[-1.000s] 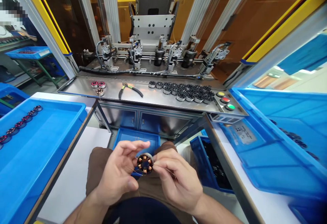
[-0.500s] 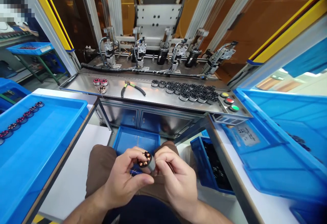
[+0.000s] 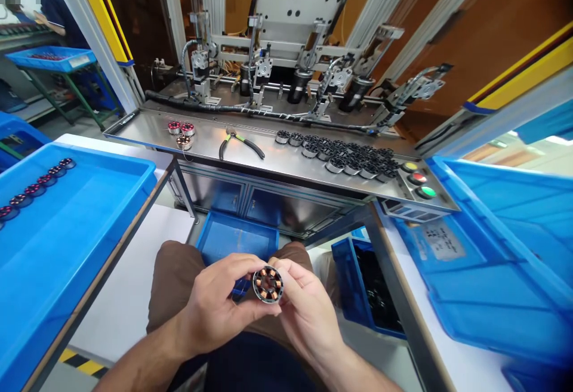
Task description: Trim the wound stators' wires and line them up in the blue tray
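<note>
A motor stator (image 3: pixel 268 284), a round ring with copper windings inside, is held over my lap with its open face toward me. My left hand (image 3: pixel 224 293) grips its left side, fingers above and thumb below. At the right rim, my right hand (image 3: pixel 307 299) closes on the same stator, its fingertips partly hidden behind it. Beyond my hands, on the metal shelf, lie green-and-black cutting pliers (image 3: pixel 242 144). Left of them sit two red-wound stators (image 3: pixel 187 129) and a copper-wound one (image 3: pixel 184 142). Several black stators (image 3: pixel 344 156) crowd the right part of the shelf.
A blue tray (image 3: pixel 102 201) with a row of stators stands at left, and a large blue bin (image 3: pixel 483 272) at right. Below right is a bin of black parts (image 3: pixel 378 287). Behind the shelf rises a machine (image 3: pixel 304 4); push buttons (image 3: pixel 418 178) sit at its right end.
The stator has turned so its wound face points at me. My right hand has moved from the loose wire at its side onto the rim. The camera view has shifted slightly.
</note>
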Motion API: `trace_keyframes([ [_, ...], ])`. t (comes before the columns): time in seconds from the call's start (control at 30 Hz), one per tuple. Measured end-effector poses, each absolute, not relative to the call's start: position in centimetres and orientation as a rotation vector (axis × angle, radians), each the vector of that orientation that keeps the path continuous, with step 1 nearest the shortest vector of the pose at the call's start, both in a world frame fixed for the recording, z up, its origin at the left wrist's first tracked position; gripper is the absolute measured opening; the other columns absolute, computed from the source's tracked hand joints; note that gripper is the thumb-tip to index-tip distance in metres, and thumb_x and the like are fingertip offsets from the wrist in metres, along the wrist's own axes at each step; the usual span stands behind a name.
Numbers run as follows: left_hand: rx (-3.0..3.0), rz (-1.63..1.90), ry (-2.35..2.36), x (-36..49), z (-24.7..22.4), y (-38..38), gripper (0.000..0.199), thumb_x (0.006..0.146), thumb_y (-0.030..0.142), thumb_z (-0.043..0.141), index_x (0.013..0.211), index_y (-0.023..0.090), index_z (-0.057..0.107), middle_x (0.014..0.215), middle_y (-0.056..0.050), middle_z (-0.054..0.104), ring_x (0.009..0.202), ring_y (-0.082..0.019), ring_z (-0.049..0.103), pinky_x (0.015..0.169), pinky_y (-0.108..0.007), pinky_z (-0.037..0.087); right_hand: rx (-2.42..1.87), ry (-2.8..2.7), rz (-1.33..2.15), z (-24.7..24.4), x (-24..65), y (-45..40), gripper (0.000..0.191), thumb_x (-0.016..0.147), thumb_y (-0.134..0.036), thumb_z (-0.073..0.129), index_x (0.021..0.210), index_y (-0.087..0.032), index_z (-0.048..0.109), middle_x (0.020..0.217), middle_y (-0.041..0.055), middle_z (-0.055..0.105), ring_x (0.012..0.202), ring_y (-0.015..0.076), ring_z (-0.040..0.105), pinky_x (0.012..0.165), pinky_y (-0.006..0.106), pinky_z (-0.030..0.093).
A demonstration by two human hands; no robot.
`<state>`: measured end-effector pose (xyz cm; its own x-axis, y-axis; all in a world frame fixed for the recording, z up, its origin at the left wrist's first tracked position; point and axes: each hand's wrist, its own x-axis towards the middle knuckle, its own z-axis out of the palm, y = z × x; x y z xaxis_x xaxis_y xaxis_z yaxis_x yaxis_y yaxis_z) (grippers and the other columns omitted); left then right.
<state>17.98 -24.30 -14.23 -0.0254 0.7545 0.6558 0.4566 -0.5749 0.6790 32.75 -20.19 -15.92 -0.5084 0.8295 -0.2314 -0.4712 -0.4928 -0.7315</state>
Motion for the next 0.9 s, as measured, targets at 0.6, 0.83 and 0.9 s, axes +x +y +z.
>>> trace_keyframes([
  [0.6, 1.920, 1.516, 1.175, 18.0, -14.4, -25.0, 0.052, 0.079, -0.003, 0.071, 0.124, 0.020, 0.061, 0.119, -0.010, 0.069, 0.110, -0.017, 0.068, 0.096, -0.025, 0.055, -0.701, -0.979, 1.909, -16.7, 33.2, -19.7, 0.033, 0.091, -0.037, 0.068, 0.067, -0.016, 0.060, 0.063, -0.0026, 0.054, 0.054, 0.0072, 0.050, 0.050, 0.018, 0.041],
  [0.83, 1.322, 1.513, 0.894, 18.4, -14.6, -25.1, 0.044, 0.075, 0.009, 0.081, 0.113, 0.029, 0.072, 0.132, -0.005, 0.062, 0.122, -0.020, 0.061, 0.106, -0.030, 0.049, -0.536, -1.674, 1.158, -14.3, 35.1, -18.0, 0.018, 0.096, -0.018, 0.057, 0.078, -0.018, 0.063, 0.068, 0.0005, 0.059, 0.061, 0.0120, 0.059, 0.057, 0.024, 0.050],
  [0.9, 0.964, 1.460, 0.795, 18.7, -14.6, -24.8, 0.044, 0.073, 0.026, 0.086, 0.114, 0.026, 0.071, 0.119, -0.006, 0.069, 0.112, -0.018, 0.066, 0.097, -0.026, 0.054, -0.398, -1.865, 0.866, -13.5, 35.7, -17.5, 0.012, 0.094, -0.013, 0.057, 0.087, -0.017, 0.065, 0.073, 0.0036, 0.064, 0.067, 0.0140, 0.063, 0.060, 0.025, 0.054],
])
